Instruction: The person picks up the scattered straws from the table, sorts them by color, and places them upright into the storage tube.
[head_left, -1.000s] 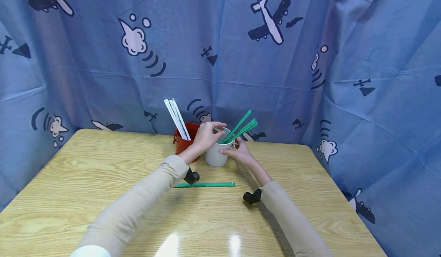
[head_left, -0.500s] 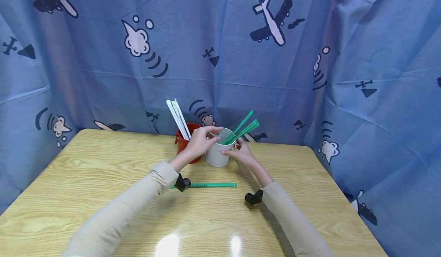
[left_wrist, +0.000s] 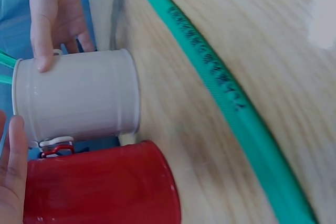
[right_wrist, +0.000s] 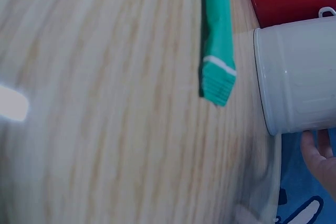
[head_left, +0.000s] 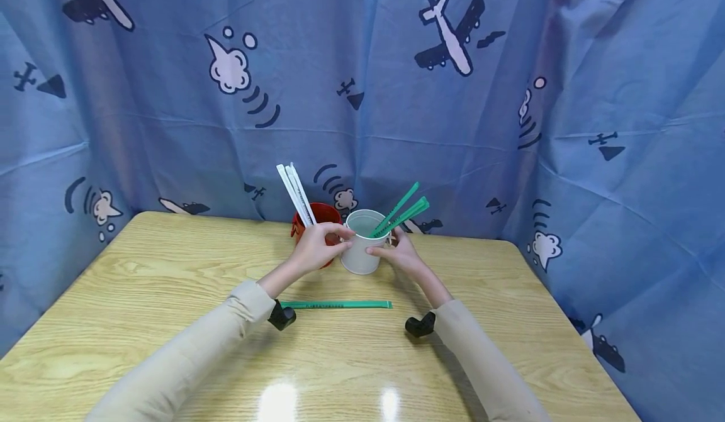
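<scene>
A white bucket stands upright, with several green wrapped straws leaning right inside it. My right hand holds its right side, thumb on the front wall; its other fingers are partly hidden. My left hand is at the bucket's left rim, in front of the red bucket, fingers and thumb apart with nothing between them. Whether its fingertips touch the rim cannot be told. White wrapped straws stick up from the red bucket. One green wrapped straw with dark lettering lies crosswise on the table.
The wooden table reaches back to a blue curtain printed with planes and clouds. Both buckets stand side by side near its back edge. A black wrist camera sits below my right sleeve, another below my left.
My left hand has drawn left and down, from over the white bucket's opening to its left rim. More of the green straw on the table shows. My right hand stays on the bucket.
</scene>
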Demonstrator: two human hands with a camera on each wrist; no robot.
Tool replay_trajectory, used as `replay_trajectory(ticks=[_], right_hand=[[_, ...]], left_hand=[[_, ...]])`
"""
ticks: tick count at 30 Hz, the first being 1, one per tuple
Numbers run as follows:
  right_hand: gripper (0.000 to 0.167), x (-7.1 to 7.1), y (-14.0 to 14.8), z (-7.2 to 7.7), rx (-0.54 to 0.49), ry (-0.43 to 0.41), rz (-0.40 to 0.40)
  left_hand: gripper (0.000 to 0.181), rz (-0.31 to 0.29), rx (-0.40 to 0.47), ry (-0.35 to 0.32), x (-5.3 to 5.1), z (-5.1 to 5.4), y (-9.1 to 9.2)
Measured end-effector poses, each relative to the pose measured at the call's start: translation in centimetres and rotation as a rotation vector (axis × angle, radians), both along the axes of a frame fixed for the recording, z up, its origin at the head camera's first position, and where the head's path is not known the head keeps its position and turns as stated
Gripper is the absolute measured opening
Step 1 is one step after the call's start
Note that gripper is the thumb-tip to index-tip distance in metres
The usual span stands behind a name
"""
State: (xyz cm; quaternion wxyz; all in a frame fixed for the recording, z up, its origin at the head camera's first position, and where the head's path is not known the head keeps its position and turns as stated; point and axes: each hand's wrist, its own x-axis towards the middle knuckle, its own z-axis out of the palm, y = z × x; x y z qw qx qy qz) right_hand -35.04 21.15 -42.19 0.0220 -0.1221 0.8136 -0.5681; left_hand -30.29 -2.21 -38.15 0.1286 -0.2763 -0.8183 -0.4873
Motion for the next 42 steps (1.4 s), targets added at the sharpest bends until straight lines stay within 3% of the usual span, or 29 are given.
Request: replay_trajectory(ticks=[14,22,29,34,38,42], right_hand=[[0.076,0.1,0.1,0.1,0.009,0.011,-0.008],[0.075,0.0,0.1,-0.1,0.016,0.018,-0.021],[0.073,0.0,0.0,0.0,0.008,0.013,-0.023],[0.075,0.1,0.0,0.1,0.008,0.006,-0.016],[0.075,1.4,-0.4,1.6,0.014,-0.004,-0.003],[0.074,2.5,-0.8,2.8,0.019,-0.015,0.001]], left_hand=[[0.023,-0.036,-0.048,-0.017,1.5,-2.0,-1.0],[0.031,-0.089,-0.141,-0.159,2.4,-3.2,-1.9],[0.036,-0.126,-0.243,-0.237,2.7,-4.1,-2.3],[0.04,-0.187,-0.305,-0.277,2.8,-4.3,-2.5],[0.042,-0.251,-0.346,-0.264,2.8,-4.5,-2.8],[0.041,-0.269,-0.367,-0.274,2.8,-4.5,-2.8]])
